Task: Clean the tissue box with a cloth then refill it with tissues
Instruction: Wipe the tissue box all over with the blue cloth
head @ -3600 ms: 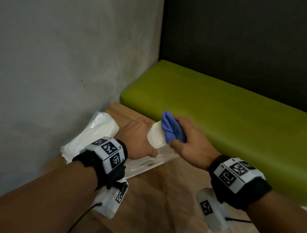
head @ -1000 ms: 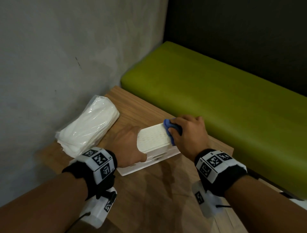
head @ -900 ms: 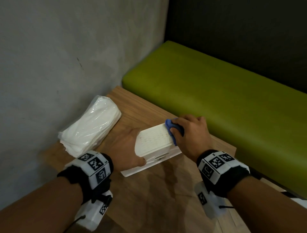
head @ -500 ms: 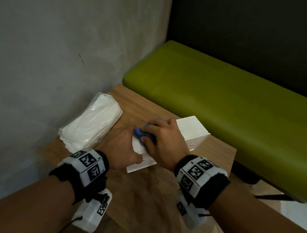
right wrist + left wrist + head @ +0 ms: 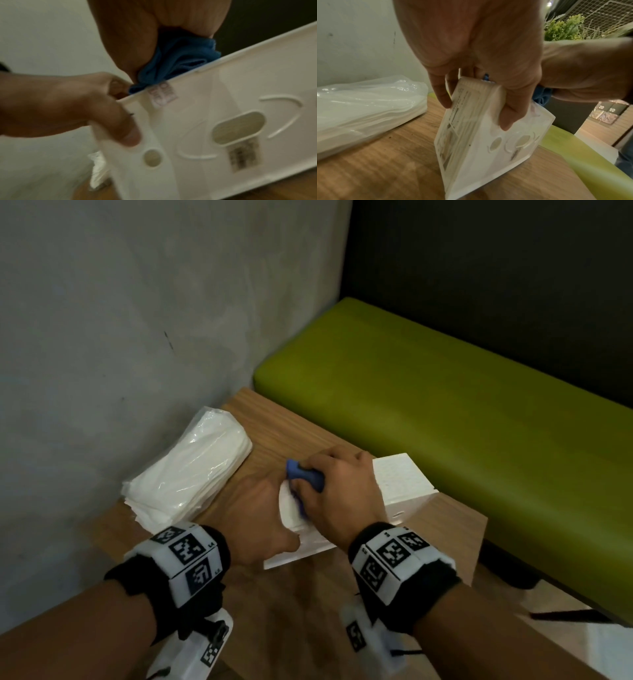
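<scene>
A white plastic tissue box (image 5: 402,481) (image 5: 479,146) (image 5: 223,128) lies tilted on the wooden table (image 5: 308,611). My left hand (image 5: 257,518) (image 5: 476,102) grips its left end, thumb on the near face and fingers behind. My right hand (image 5: 339,494) holds a bunched blue cloth (image 5: 303,475) (image 5: 175,63) and presses it on the box's top near the left end. A pack of white tissues (image 5: 191,470) (image 5: 364,106) in clear plastic lies left of the box by the wall.
A grey wall (image 5: 137,320) borders the table on the left. A green padded bench (image 5: 462,419) runs behind and right of the table, with a dark panel above it. The table's right edge is just past the box.
My right hand has slid the blue cloth along the box's top from its right end to its left end. My left hand keeps its grip on the left end.
</scene>
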Demonstrator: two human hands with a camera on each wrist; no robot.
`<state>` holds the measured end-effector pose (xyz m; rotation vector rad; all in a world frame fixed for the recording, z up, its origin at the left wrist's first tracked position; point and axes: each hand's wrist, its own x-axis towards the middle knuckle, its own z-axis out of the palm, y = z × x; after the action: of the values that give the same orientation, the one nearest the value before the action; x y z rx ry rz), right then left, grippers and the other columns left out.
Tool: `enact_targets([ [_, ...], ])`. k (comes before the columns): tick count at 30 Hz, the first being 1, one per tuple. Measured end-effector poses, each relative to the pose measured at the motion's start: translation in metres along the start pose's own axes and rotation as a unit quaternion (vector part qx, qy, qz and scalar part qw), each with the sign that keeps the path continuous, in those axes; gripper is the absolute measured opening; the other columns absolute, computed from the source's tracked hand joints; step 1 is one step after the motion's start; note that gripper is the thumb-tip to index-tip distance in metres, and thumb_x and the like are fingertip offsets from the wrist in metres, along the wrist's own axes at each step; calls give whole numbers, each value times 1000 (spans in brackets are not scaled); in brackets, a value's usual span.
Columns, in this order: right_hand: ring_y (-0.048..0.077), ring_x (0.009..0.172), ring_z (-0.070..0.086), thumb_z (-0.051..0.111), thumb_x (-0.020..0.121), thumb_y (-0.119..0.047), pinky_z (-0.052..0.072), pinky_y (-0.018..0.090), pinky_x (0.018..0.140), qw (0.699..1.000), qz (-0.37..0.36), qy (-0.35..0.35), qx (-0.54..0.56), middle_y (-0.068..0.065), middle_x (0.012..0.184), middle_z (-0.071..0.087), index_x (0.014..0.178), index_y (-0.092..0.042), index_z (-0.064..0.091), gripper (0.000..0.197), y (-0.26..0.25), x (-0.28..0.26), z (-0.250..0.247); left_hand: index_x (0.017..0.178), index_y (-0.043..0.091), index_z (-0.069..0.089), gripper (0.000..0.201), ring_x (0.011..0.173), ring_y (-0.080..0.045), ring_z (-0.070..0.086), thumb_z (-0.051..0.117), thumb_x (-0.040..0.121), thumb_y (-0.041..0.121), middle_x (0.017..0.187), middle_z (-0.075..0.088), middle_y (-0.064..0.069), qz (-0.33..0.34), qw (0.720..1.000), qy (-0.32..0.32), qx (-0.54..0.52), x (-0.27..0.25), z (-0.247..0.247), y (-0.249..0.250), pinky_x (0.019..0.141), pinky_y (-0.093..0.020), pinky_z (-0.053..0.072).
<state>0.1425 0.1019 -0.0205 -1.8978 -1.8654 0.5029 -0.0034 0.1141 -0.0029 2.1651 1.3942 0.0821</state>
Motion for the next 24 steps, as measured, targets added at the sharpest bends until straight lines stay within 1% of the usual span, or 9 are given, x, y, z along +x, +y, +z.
enact_targets([
  [2, 32, 101, 53, 57, 81, -45, 40, 41, 87, 999, 27, 4, -31, -1, 105, 67, 101, -29, 68, 28, 22, 4, -6, 116, 22, 53, 64, 92, -11, 55, 85, 61, 36, 104, 56, 9, -29, 1000, -4, 6, -4, 0, -4, 74, -20, 43],
  [4, 32, 101, 54, 55, 82, -45, 38, 39, 85, 995, 92, 20, -45, -1, 104, 67, 101, -29, 70, 29, 52, 10, -15, 125, 23, 51, 77, 100, -10, 55, 86, 59, 41, 115, 57, 8, -38, 999, -9, 7, -8, 3, -7, 83, -24, 46],
  [7, 32, 99, 56, 48, 82, -46, 35, 38, 80, 988, 128, 32, -86, 1, 98, 67, 99, -28, 69, 33, 78, 15, -25, 129, 22, 51, 81, 102, -10, 55, 86, 58, 40, 118, 59, 7, -43, 999, -5, -6, -9, 5, -6, 86, -25, 48],
  [10, 31, 103, 54, 46, 81, -47, 34, 38, 81, 993, 93, 19, -73, -2, 104, 67, 104, -30, 67, 35, 54, 10, -19, 123, 20, 52, 73, 98, -12, 55, 86, 60, 35, 111, 59, 6, -47, 999, 4, -9, -6, 1, 2, 84, -29, 50],
  [14, 30, 105, 50, 55, 83, -43, 39, 42, 92, 1000, -24, -1, -14, 0, 114, 64, 112, -29, 66, 34, 2, -12, -8, 102, 23, 57, 47, 84, -10, 56, 84, 64, 24, 97, 62, 8, -18, 999, 16, -23, -2, -7, 3, 66, -16, 39],
  [16, 29, 107, 49, 57, 87, -41, 39, 41, 92, 999, -43, -6, -16, -1, 118, 64, 116, -29, 65, 33, 2, -15, -10, 107, 23, 58, 52, 85, -10, 56, 85, 62, 26, 99, 62, 8, -18, 999, 17, -29, -3, -8, -1, 68, -17, 40],
  [19, 31, 105, 54, 53, 87, -43, 35, 38, 89, 998, 0, 19, -52, 0, 115, 67, 114, -29, 66, 33, 38, -6, -23, 121, 26, 54, 72, 95, -12, 57, 86, 58, 38, 110, 60, 9, -45, 999, 13, 4, -5, -7, -8, 79, -25, 47],
  [22, 32, 101, 58, 59, 88, -34, 35, 39, 90, 989, 105, 65, -77, 10, 107, 70, 112, -23, 68, 28, 84, 2, -46, 124, 25, 52, 77, 97, -11, 55, 86, 57, 40, 113, 59, 8, -44, 999, 12, -3, -7, -3, -10, 81, -24, 47],
  [24, 35, 97, 59, 58, 90, -33, 36, 41, 89, 982, 149, 69, -94, 14, 103, 69, 112, -20, 67, 27, 100, 5, -52, 123, 25, 54, 75, 97, -10, 55, 86, 56, 40, 112, 60, 9, -39, 999, 11, -3, -7, -2, -11, 80, -24, 47],
])
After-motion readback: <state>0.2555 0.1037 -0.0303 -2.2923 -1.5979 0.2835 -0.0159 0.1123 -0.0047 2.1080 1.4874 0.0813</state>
